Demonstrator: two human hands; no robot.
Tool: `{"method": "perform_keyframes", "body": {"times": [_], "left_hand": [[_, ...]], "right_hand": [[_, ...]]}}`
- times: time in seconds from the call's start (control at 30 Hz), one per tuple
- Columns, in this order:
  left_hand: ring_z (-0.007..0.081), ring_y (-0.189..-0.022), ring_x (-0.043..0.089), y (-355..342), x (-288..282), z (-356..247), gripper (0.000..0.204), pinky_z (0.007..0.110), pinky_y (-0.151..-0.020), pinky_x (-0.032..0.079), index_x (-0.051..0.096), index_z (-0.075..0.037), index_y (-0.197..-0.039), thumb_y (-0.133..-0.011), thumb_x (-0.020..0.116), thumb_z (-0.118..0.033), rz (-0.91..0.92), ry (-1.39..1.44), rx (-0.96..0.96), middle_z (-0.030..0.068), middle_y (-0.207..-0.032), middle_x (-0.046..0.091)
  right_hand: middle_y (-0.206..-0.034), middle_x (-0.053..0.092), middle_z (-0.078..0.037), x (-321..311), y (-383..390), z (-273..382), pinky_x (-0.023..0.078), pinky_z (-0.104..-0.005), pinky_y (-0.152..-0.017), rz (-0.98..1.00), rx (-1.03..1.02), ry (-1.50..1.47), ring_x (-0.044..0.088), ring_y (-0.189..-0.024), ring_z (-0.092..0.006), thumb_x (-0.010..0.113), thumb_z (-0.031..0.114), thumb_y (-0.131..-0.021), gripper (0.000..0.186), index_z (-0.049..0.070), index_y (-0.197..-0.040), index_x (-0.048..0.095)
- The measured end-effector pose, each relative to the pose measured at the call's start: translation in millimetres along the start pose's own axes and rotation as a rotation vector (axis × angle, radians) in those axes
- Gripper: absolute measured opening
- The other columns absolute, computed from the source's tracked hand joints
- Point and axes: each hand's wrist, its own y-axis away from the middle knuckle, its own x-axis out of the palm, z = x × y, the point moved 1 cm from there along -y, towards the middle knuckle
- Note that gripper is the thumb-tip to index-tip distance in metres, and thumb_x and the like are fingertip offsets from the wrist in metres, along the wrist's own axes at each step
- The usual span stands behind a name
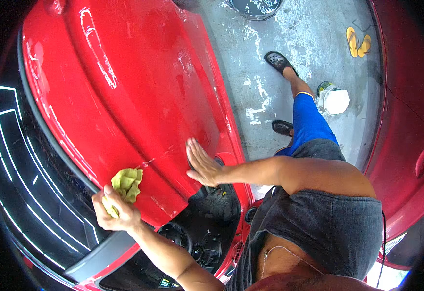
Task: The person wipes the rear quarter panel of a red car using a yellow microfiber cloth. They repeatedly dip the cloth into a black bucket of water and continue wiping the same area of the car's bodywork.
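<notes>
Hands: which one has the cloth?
The left hand, low on the red car door, has a grip on the yellow-green cloth. The right hand lies flat and open on the door, holding nothing.

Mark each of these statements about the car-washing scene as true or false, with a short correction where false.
1. The left hand grips a crumpled yellow-green cloth. True.
2. The right hand is clenched in a fist. False: it lies flat, fingers extended, on the glossy red car door.
3. The cloth is blue. False: it is yellow-green.
4. A pair of yellow flip-flops lies on the wet grey concrete floor. True.
5. The person's feet are bare. False: they wear dark clog-type shoes.
</notes>
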Motion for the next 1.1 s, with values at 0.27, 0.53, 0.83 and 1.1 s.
{"method": "perform_keyframes", "body": {"times": [0.27, 0.53, 0.83, 1.1], "left_hand": [[0.0166, -0.065, 0.052, 23.2, 17.3, 19.8, 0.026, 0.03, -0.058, 0.038, 0.061, 0.004, -0.082, -0.098, 0.064, -0.015, -0.06, 0.123, -0.079, 0.011, -0.075, 0.058], [0.0191, -0.068, 0.055, 45.8, 5.0, 36.2, 0.022, 0.032, -0.061, 0.042, 0.06, 0.005, -0.085, -0.098, 0.061, -0.012, 0.003, 0.117, -0.134, 0.0135, -0.078, 0.06], [0.0217, -0.068, 0.056, 73.4, -1.4, 52.8, 0.032, 0.036, -0.059, 0.043, 0.065, 0.004, -0.08, -0.099, 0.063, -0.021, -0.008, 0.047, -0.049, 0.013, -0.077, 0.06], [0.0275, -0.066, 0.061, 155.5, -13.5, 78.9, 0.019, 0.035, -0.055, 0.049, 0.061, 0.0, -0.104, -0.096, 0.069, -0.015, 0.037, -0.025, 0.127, 0.013, -0.083, 0.061]], "right_hand": [[-0.166, -0.006, -0.031, -199.0, -389.6, -83.2, 0.002, -0.0504, -0.127, -0.334, 0.087, -0.124, -0.005, -0.156, -0.043, 0.019, 0.054, -0.107, 0.084, -0.009, -0.158, -0.001], [-0.169, -0.01, -0.024, -46.8, -200.3, -87.0, -0.001, -0.0452, -0.128, -0.241, 0.373, -0.253, -0.01, -0.157, -0.0349, 0.027, 0.049, -0.107, 0.082, -0.006, -0.16, -0.005], [-0.168, -0.013, -0.025, -14.8, -190.9, -122.6, -0.002, -0.0434, -0.128, -0.172, 0.426, -0.255, -0.012, -0.157, -0.0346, 0.018, 0.052, -0.108, 0.082, -0.007, -0.159, -0.007], [-0.143, 0.042, -0.039, -79.7, -306.8, -175.5, 0.038, -0.0574, -0.102, -0.246, 0.243, -0.069, 0.042, -0.133, -0.0498, 0.032, 0.043, -0.106, 0.058, -0.012, -0.117, 0.049]]}}
